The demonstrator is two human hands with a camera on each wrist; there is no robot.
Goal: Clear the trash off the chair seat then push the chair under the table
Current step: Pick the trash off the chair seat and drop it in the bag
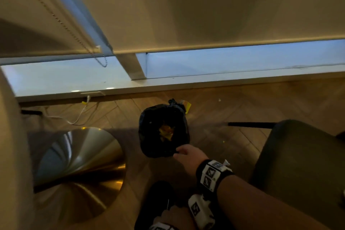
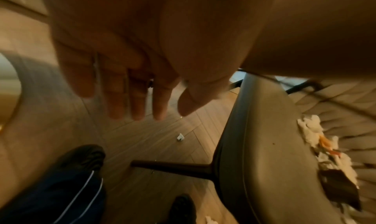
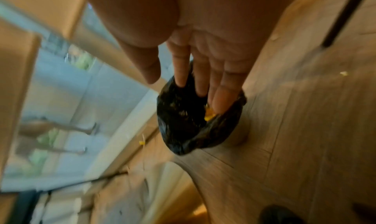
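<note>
Bare floor lane open between brass table base and chair seat; black trash bag sits mid-lane.

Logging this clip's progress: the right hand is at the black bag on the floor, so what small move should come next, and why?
Probably turn back to the chair seat and gather more trash with the empty left hand. Tissue and wrappers lie on the seat, while the right hand reaches straight-fingered into the bag mouth.
</note>
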